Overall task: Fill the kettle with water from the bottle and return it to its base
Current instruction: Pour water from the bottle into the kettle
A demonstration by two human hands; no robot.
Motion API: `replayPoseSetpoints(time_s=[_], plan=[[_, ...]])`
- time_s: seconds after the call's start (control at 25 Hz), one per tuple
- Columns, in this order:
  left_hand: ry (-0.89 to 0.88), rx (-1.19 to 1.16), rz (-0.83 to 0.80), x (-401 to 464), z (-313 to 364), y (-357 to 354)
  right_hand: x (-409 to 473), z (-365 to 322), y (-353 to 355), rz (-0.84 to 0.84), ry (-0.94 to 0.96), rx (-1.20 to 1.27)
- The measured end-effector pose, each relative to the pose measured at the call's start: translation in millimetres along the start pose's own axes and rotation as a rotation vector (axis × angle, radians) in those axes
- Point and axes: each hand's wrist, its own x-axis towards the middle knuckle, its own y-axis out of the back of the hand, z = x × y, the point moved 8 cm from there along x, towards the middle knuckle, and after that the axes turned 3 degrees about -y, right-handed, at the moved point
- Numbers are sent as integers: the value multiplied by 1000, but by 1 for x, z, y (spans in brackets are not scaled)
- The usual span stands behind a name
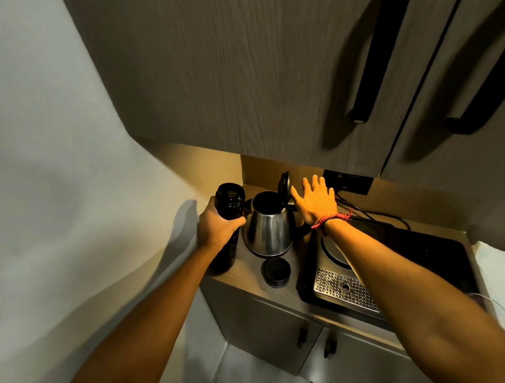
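Note:
A steel kettle stands on the counter with its black lid flipped up and its mouth open. My left hand is wrapped around a tall black bottle, uncapped and upright just left of the kettle. The bottle's round black cap lies on the counter in front of the kettle. My right hand hovers flat with fingers spread beside the raised lid, above the kettle's handle. The round kettle base sits on a black tray to the right, partly hidden by my right forearm.
A black tray with a perforated metal drain plate fills the right of the counter. Cables run to a wall socket behind. Wall cabinets with long black handles hang low overhead. A wall bounds the left.

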Motion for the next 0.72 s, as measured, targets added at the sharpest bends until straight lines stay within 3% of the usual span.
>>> replayPoseSetpoints(time_s=[0.36,0.72], plan=[[-200,634,-163,21,41,-9,0,1,5,46,16,21],[-262,884,-240,23,70,-17,0,1,5,53,34,35]])
